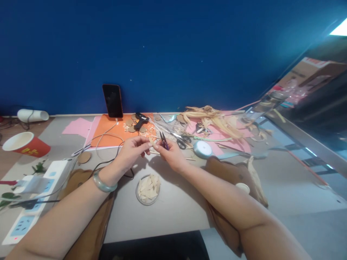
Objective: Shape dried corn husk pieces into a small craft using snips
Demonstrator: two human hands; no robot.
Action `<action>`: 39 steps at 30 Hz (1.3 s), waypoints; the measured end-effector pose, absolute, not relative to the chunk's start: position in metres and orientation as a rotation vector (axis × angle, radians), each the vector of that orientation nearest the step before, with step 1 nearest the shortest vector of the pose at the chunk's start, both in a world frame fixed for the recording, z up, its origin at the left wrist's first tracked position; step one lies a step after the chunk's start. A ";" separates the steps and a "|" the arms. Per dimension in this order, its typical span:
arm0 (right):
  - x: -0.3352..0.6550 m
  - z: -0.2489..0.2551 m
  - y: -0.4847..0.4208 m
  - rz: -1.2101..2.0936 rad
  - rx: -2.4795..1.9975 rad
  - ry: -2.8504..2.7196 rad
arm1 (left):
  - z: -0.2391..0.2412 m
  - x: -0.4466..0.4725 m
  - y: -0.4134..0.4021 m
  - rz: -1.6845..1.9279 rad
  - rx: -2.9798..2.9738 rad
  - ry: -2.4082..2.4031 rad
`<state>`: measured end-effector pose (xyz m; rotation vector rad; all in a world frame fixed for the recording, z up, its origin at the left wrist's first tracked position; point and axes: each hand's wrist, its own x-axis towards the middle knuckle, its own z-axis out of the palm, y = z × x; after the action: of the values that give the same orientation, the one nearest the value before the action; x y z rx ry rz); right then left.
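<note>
i'm getting a fairly bright, cool-toned view. the strongest light i can see is a blown-out white patch [340,28] in the top right corner; a cyan glow spreads near it over the blue wall [162,57], which darkens to navy leftward. soft-edged shadows lie on the grey surface [173,222] around the hands [172,153] and forearms [76,207]. the phone [112,101] shows me a black screen with faint reflections. wide-angle stretch pulls the paper cup [40,146] sideways at the left edge. on my right, the cardboard box [299,74] smears into blur, and fine detail by the hands looks soft.
</note>
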<state>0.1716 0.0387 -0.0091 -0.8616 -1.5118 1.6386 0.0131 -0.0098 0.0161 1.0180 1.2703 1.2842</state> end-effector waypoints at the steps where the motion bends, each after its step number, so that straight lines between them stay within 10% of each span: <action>1: 0.172 -0.009 0.039 1.636 -0.869 -1.520 | 0.016 0.013 -0.010 1.285 1.019 1.274; 39: 0.167 -0.020 0.035 1.711 -0.817 -1.629 | 0.016 0.017 -0.011 1.167 0.987 1.238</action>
<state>0.1674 0.0345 -0.0196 -0.8168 -1.6293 1.7106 0.0174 -0.0114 0.0159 0.9874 1.2384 1.1673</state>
